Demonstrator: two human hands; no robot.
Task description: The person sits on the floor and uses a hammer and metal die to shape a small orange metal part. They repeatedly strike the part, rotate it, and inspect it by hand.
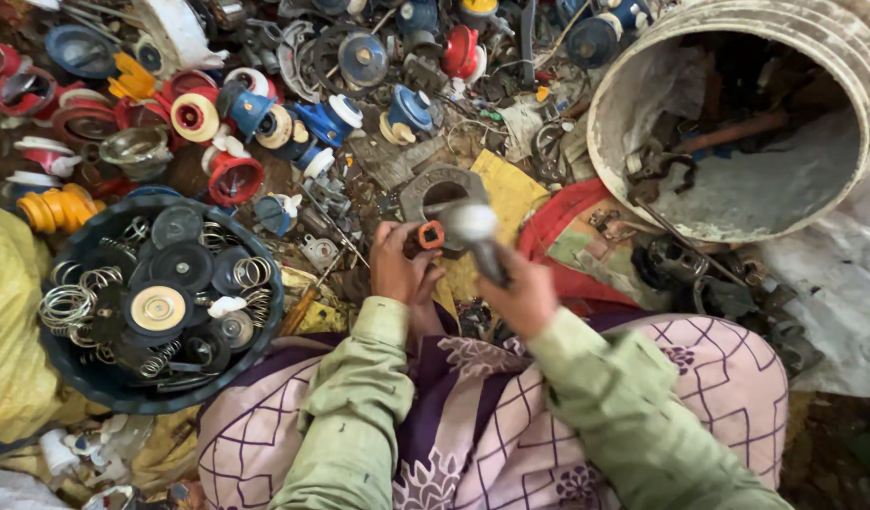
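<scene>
My left hand (pixel 399 267) grips a small orange-and-dark part (pixel 429 235) over the ground in front of my lap. My right hand (pixel 523 297) is closed around the handle of a hammer (pixel 474 229), whose grey metal head is blurred just right of the small part. A grey metal ring block (pixel 425 185) lies on the ground right behind the two hands. Both sleeves are pale green, above a pink and purple patterned garment over my knees.
A dark round basin (pixel 87 380) at left holds springs, black discs and a cream disc. A big white bucket (pixel 616 87) with rusty tools lies tipped at upper right. Red, blue and orange valve parts (pixel 235 178) litter the ground behind. A yellow sack (pixel 8 351) sits at far left.
</scene>
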